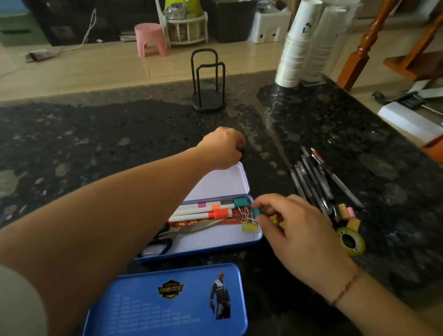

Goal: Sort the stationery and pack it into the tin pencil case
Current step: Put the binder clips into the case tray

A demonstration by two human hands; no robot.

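Teal clip (255, 212) pinched in right hand (298, 231) fingers over tin pencil case (228, 239); left hand (222, 147) curled, seemingly gripping something dark.

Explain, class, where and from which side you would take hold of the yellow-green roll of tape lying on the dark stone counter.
Grip the yellow-green roll of tape by its ring wall, coming from above: it lies flat with its open core facing up, so one finger could drop into the hole and the thumb press the outer rim. Its near and right sides look free; erasers crowd its far side.

Single head-worn wide-angle view, looking forward and down, close over the near edge of the dark stone counter (90, 143), floor beyond its far edge
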